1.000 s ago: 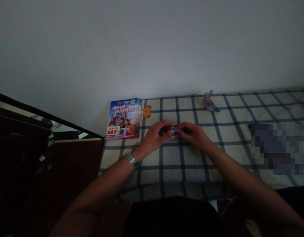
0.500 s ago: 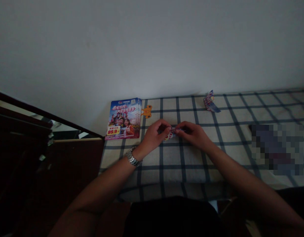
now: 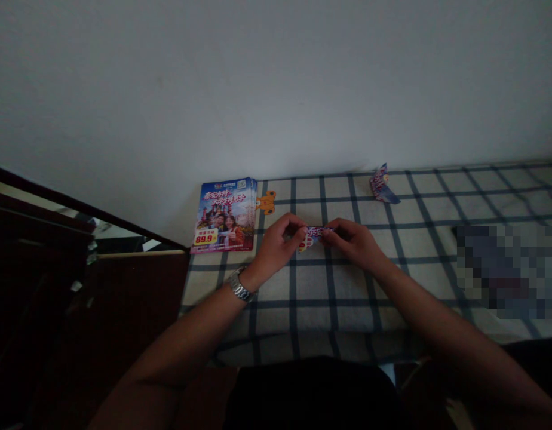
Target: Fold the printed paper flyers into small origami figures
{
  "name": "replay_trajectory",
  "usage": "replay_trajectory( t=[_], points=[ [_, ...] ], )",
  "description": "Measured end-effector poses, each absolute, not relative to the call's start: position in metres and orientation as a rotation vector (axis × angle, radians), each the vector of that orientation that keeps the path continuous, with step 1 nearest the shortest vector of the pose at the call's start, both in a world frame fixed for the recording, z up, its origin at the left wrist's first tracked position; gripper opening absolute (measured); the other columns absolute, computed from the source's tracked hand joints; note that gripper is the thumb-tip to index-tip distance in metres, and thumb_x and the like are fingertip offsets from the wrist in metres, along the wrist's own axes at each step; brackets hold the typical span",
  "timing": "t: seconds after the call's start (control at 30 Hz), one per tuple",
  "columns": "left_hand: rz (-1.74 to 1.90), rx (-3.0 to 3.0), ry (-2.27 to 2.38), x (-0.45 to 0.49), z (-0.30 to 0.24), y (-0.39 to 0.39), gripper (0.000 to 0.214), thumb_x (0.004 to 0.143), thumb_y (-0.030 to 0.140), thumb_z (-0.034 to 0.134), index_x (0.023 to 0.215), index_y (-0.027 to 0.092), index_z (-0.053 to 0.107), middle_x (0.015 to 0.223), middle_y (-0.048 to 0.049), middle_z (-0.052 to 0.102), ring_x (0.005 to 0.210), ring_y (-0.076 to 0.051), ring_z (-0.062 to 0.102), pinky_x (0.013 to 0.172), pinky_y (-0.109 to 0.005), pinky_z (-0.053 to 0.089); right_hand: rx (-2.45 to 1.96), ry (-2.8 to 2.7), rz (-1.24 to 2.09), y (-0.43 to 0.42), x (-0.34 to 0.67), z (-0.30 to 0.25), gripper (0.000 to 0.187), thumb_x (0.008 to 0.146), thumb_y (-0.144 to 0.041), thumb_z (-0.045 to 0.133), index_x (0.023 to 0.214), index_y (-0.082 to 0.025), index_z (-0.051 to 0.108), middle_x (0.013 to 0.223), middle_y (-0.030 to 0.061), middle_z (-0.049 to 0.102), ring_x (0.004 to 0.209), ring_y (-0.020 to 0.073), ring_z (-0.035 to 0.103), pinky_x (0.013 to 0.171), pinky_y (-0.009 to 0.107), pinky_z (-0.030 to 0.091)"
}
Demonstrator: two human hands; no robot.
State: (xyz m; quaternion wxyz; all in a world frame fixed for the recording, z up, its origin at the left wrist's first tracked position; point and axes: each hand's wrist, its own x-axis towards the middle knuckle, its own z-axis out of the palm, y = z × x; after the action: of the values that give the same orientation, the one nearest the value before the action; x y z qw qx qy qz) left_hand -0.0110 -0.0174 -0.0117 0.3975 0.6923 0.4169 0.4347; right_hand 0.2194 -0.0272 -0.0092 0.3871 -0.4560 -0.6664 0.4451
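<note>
My left hand (image 3: 278, 243) and my right hand (image 3: 351, 240) meet over the checked cloth (image 3: 330, 280), both pinching a small folded paper flyer (image 3: 312, 235) between them. The paper is a narrow strip with purple, white and red print, held just above the cloth. A metal watch (image 3: 240, 286) sits on my left wrist. A stack of colourful flyers (image 3: 223, 214) lies to the left, by the wall.
A small orange bear-shaped thing (image 3: 266, 202) lies beside the stack. Another folded paper piece (image 3: 382, 184) stands at the back near the wall. A blurred dark patch (image 3: 504, 269) lies on the right. Dark wooden furniture (image 3: 79, 286) borders the left.
The folded paper has become longer between my fingers, showing more print, and my hands have shifted slightly apart. Nothing else has moved.
</note>
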Motion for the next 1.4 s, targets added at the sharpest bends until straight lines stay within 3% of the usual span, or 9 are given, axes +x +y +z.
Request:
replay_trajectory(
  t=[0.63,1.0,1.4],
  points=[
    [1.245,1.819,1.036,-0.0155,-0.0182,-0.0132,0.020,0.100,0.042,0.067,0.101,0.021,0.065,0.090,-0.0010,0.069,0.081,-0.013,0.067,0.076,-0.026,0.056,-1.126,-1.513,1.176,-0.0246,0.2210,-0.0075,0.031,0.093,-0.052,0.073,0.094,-0.021,0.072,0.080,0.0042,0.077,0.073,0.0181,0.071,0.072,0.034,0.059],
    [1.254,1.838,1.020,-0.0126,-0.0137,-0.0155,0.016,0.101,0.038,0.067,0.100,0.022,0.065,0.089,-0.0004,0.069,0.081,-0.013,0.067,0.076,-0.026,0.056,-1.112,-1.510,1.142,-0.0255,0.2210,-0.0069,0.028,0.094,-0.049,0.072,0.092,-0.021,0.071,0.079,0.0040,0.075,0.073,0.0178,0.070,0.070,0.033,0.057],
    [1.198,1.741,1.035,-0.0117,-0.0153,-0.0143,0.026,0.099,0.047,0.068,0.100,0.022,0.064,0.089,-0.0013,0.070,0.080,-0.014,0.068,0.073,-0.026,0.055,-1.157,-1.513,1.093,-0.0261,0.2183,-0.0034,0.036,0.092,-0.056,0.072,0.088,-0.021,0.070,0.074,0.0030,0.073,0.068,0.0172,0.067,0.067,0.032,0.056]
  ],
)
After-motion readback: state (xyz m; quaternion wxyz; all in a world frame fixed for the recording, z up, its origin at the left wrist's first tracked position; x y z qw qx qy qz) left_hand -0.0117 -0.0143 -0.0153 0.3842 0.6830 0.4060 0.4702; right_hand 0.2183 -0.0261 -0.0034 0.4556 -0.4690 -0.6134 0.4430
